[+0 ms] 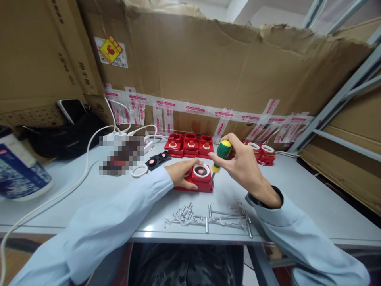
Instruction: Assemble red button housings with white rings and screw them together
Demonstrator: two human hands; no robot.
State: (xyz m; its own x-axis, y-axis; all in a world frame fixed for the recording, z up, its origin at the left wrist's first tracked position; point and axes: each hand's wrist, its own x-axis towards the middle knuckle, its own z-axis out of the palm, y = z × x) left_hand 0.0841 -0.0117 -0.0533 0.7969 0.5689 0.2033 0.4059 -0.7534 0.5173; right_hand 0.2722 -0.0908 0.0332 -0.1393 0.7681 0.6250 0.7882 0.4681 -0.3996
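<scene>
A red box-shaped device (205, 186) with a white ring round a dark disc lies on the grey table. My left hand (183, 174) grips its left side, thumb in front and fingers over the back. In my right hand (238, 161) is a screwdriver (224, 149) with a green and yellow handle. Its shaft slants down, and the tip meets the device's right front corner. Any screw under the tip is too small to make out. Loose screws (186, 212) and metal T-shaped bars with string (206, 225) lie in front of the device.
Several red devices (190, 145) stand along the cardboard wall (190, 63), others (267, 155) at the right. A black part (159, 160) and a white ring (139, 171) lie left. A white cable (86, 167) crosses the table beside a blue-and-white tub (22, 171).
</scene>
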